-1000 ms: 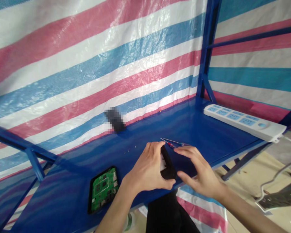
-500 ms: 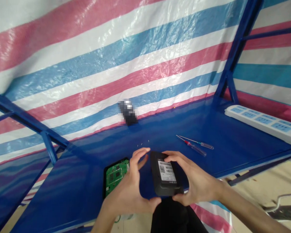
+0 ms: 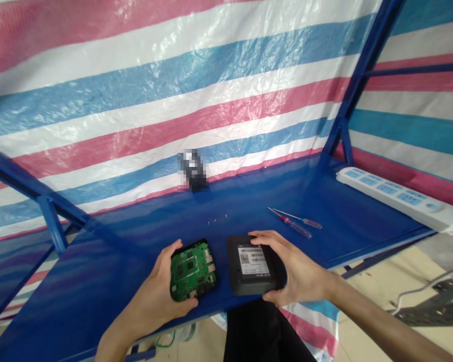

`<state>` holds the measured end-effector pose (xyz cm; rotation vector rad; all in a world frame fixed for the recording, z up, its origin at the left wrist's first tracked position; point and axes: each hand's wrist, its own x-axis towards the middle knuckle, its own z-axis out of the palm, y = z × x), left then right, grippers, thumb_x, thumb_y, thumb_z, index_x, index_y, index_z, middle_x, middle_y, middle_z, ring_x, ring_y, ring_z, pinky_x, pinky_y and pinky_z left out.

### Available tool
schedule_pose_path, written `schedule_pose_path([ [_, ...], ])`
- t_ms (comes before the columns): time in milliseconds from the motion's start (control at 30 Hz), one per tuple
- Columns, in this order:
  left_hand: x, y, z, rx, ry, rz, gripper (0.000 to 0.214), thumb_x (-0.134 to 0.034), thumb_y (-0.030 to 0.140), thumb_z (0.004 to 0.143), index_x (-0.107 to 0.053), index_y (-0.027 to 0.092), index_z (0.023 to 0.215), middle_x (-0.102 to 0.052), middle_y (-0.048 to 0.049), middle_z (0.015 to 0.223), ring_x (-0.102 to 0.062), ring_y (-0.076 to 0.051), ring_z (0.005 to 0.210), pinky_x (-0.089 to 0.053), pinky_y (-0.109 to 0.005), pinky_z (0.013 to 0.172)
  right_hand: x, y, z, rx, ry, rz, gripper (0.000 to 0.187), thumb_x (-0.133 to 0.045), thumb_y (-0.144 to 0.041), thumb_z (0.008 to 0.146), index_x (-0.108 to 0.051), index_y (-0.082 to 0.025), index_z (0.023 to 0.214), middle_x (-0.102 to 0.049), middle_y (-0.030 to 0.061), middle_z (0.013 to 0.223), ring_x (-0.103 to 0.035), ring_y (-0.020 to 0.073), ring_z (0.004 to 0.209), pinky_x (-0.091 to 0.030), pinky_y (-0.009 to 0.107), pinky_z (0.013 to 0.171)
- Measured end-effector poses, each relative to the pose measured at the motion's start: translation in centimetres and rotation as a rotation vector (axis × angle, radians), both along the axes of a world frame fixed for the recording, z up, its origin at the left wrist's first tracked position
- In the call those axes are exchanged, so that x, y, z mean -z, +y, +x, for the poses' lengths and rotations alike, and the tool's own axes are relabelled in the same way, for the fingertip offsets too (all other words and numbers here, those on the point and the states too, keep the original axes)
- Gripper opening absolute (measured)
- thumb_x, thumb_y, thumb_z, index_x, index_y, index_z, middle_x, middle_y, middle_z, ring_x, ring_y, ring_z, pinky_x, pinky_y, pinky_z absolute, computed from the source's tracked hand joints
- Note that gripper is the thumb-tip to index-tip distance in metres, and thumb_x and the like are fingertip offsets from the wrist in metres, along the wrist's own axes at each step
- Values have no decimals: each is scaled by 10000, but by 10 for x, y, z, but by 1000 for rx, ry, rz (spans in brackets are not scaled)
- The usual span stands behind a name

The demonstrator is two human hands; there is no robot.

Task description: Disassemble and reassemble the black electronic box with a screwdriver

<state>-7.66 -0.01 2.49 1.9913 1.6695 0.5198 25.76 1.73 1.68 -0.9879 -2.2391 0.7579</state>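
Note:
My left hand [image 3: 156, 291] grips a black shell half holding a green circuit board [image 3: 192, 270] near the front edge of the blue table [image 3: 98, 301]. Thumb and fingers clasp its two ends. My right hand [image 3: 294, 271] holds a black cover with a white label [image 3: 251, 265] just to the right of the board, fingers over its far edge and thumb under its near corner. The two parts lie side by side, a small gap between them.
Two small screwdrivers [image 3: 295, 223] lie on the table behind my right hand. Tiny screws [image 3: 217, 219] sit near the middle. A white power strip [image 3: 396, 198] runs along the right side. A blurred dark object [image 3: 192, 171] stands against the striped tarp wall. Blue frame posts flank the table.
My left hand let go of the black cover, moved left and took hold of the circuit board part. My right hand lowered the cover toward the table beside it.

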Motion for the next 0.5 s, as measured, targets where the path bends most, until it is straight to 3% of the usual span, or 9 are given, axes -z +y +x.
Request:
schedule_pose_path([
  [133,-2,5,43,139,-55,-48,1066,-792,295,651,-155,200,1500,-341,-190,1514,-439,-357,1356,-385,-521,1115,-2,0,-1,-17,-25,17,994,-847,-299,564,-307,-230,1396,-438,175,1428,-450,341,1331,-410,512,1083],
  [267,0,11,76,217,-125,26,1155,-856,310,583,-160,166,1493,-385,-213,1466,-411,-377,1362,-384,-543,1108,-13,2,-2,-44,-80,27,1022,-862,-286,535,-327,-203,1402,-472,166,1398,-465,322,1307,-434,471,1071],
  [400,3,13,88,240,-146,70,1188,-889,293,556,-172,179,1497,-390,-212,1460,-372,-380,1388,-345,-572,1129,-22,10,-5,-60,-135,45,990,-844,-282,533,-371,-186,1398,-518,150,1365,-475,319,1293,-432,470,1069],
  [500,4,10,85,215,-200,-1,1196,-882,261,565,-150,208,1510,-302,-210,1526,-326,-384,1422,-312,-588,1144,-21,18,-9,-91,-145,53,970,-844,-316,535,-403,-198,1391,-534,135,1363,-473,319,1298,-427,466,1072],
])
